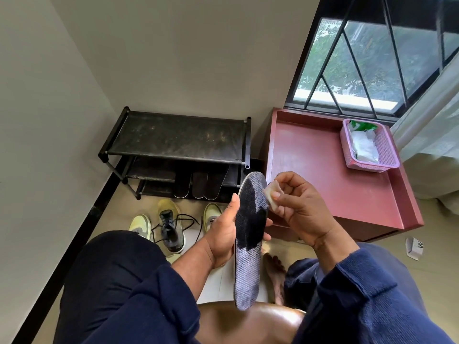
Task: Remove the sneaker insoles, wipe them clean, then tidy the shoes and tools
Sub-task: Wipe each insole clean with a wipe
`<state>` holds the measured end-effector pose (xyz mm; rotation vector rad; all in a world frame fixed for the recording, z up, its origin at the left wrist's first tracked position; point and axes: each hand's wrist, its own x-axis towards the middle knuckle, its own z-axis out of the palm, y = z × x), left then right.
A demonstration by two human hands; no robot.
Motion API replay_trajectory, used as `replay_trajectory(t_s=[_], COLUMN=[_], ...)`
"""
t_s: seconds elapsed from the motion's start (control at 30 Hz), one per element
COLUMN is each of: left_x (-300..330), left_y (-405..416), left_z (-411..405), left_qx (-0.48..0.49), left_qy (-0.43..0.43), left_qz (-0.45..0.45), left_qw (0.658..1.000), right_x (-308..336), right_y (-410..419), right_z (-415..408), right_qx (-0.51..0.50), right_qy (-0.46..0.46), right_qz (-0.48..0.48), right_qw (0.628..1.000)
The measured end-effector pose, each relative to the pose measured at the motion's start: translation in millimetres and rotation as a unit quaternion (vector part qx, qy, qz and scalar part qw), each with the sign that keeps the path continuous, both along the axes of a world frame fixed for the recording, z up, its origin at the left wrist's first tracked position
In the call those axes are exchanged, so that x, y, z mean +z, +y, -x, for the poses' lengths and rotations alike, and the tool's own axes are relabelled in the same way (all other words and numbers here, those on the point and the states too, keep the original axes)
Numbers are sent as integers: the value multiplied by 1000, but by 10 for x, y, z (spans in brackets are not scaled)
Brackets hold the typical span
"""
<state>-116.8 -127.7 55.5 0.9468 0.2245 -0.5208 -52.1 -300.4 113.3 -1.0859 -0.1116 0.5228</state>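
Left hand (pixel 223 234) grips grey-and-black mesh insole (pixel 249 234) mid-length, held upright over lap. Right hand (pixel 295 207) pinches small white wipe pad (pixel 272 196) against insole's upper right edge. Yellow-green sneakers (pixel 141 225) on floor below.

The basket (pixel 387 155) hides most of the packet (pixel 363 145); its label is unreadable.

The person wears a dark navy long-sleeved top; the right sleeve (pixel 367 289) ends in a cuff well back from the fingers. The left sleeve (pixel 159 289) matches. Both legs carry dark navy trousers (pixel 104 269). One bare foot (pixel 274 274) is visible.
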Motion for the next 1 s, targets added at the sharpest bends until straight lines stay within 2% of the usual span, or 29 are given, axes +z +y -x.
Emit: replay_trajectory(t_s=[0.17, 0.3, 0.37, 0.47, 0.57, 0.67, 0.83, 0.93, 1.0], left_x=[57, -2, -11, -2, -27, -37, -57, -54, -48], left_y=[-17, 18, 31, 1, -44, -39, -39, -35, -31], left_z=[27, 81, 82, 60, 40, 23, 45, 61, 59], left_qx=[28, 8, 13, 23, 44, 78, 100, 111, 107], left_qy=[-10, 3, 6, -8, -13, 7, -15, -16, -22], left_qz=[51, 31, 49, 88, 74, 54, -37, -76, -85], left_qw=[998, 999, 999, 996, 996, 995, 994, 991, 990], right_x=[-19, -89, -105, -101, -76, -72, -41, -33, -61], right_y=[46, 137, 157, 207, 267, 275, 333, 405, 403], right_z=[61, 123, 137, 184, 237, 250, 307, 381, 353], right_qx=[-10, -5, 4, 15, 10, 1, -44, -48, -85], right_qy=[-77, -229, -277, -315, -341, -316, -254, -274, -266], right_qz=[220, 384, 425, 446, 464, 452, 402, 406, 427], right_qw=[972, 894, 862, 838, 817, 834, 879, 871, 860])
